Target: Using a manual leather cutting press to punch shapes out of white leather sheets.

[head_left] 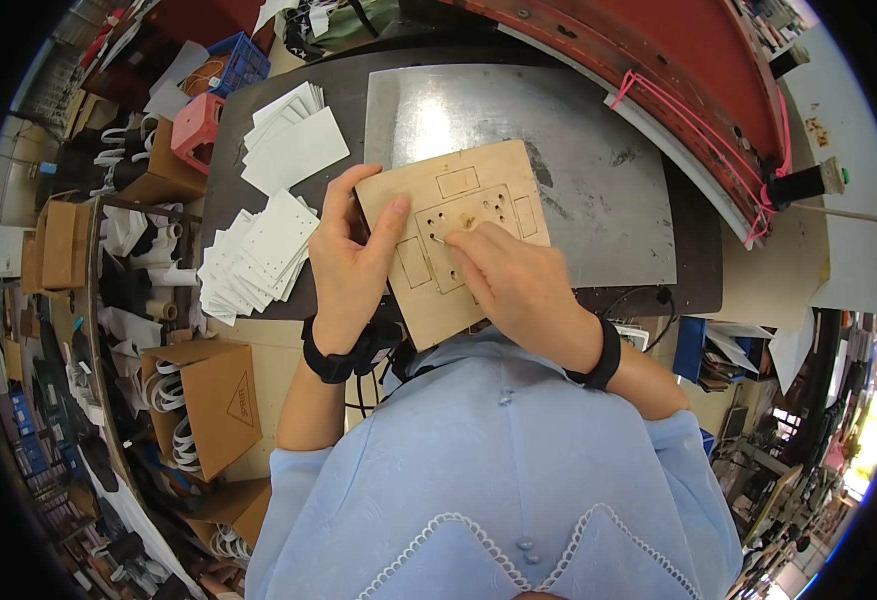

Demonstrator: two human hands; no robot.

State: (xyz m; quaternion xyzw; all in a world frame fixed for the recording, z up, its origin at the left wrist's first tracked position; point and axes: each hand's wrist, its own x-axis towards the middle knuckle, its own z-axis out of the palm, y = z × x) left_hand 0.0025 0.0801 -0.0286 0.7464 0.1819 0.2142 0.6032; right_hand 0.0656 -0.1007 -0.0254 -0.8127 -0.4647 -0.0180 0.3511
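A square light-wood board (429,200), marked with cut rectangles and several small dark holes, is tilted up in front of me. My left hand (349,255) grips its left edge, thumb on the face and fingers behind. Over the middle of the board, my right hand (514,275) pinches near the holes; a small pale, thin thing shows at the fingertips, too small to name. To the left, a fanned pile of white cards with small holes (269,245) lies on the dark table. Beyond it is a second pile of white cards (304,150).
A grey metal plate (609,220) covers much of the dark table (699,270). A red machine frame (649,60) with pink cord (694,125) rises at the far right. Left of the table stand a pink stool (197,130), a blue crate (244,62) and cardboard boxes (221,405).
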